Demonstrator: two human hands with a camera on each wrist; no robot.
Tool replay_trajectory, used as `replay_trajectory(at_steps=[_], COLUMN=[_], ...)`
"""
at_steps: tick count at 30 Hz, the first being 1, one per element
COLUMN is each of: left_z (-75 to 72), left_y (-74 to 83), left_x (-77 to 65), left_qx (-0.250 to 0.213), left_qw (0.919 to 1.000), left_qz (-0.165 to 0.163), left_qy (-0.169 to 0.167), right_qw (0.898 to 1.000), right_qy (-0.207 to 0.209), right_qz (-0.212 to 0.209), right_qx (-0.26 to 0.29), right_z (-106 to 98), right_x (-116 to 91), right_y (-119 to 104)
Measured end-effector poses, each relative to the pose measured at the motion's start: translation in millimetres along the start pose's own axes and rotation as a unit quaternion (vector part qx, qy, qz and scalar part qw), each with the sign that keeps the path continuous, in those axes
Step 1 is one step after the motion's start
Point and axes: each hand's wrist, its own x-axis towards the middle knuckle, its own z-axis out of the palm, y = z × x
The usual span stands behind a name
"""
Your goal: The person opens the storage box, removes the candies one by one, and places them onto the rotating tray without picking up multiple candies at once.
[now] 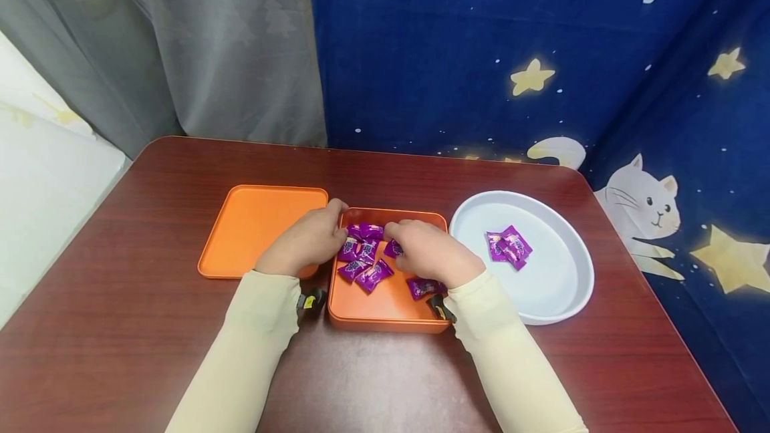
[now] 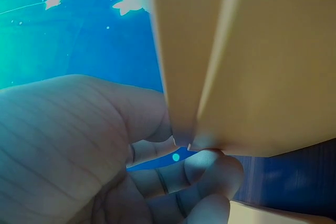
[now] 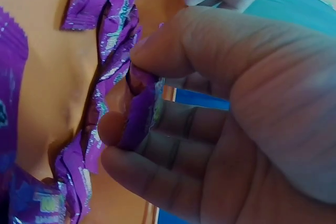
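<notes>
An orange box (image 1: 391, 303) stands on the table, with several purple-wrapped candies (image 1: 374, 275) scattered inside, mostly along its left half. My left hand (image 1: 308, 239) grips the box's left wall near the far corner; in the left wrist view thumb and fingers lie on either side of the wall's edge (image 2: 181, 103). Inside the box, my right hand (image 1: 436, 252) pinches one candy (image 3: 140, 116) between thumb and fingers. Part of the box's right side is hidden beneath that hand. Another candy (image 1: 423, 287) lies close to the right wrist.
Right of the box stands a round white tray (image 1: 562, 293) holding a small cluster of purple candies (image 1: 508, 247). A flat orange lid (image 1: 255, 222) lies to the left, partly under the left hand. Curtains (image 1: 421, 52) hang behind the table's far edge.
</notes>
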Motion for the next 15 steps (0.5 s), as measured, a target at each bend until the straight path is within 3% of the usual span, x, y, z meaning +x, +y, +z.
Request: replay_trajectory(at_steps=[15], left_z=[0.6], left_y=[0.8], left_x=[0.7], left_qx=[0.011], left_qw=[0.9999], left_qz=[0.008], left_qy=[0.006], right_qw=[0.999], right_qy=[0.050], right_qz=[0.013], right_qx=[-0.003], right_z=[-23], right_x=[-22], right_y=[3])
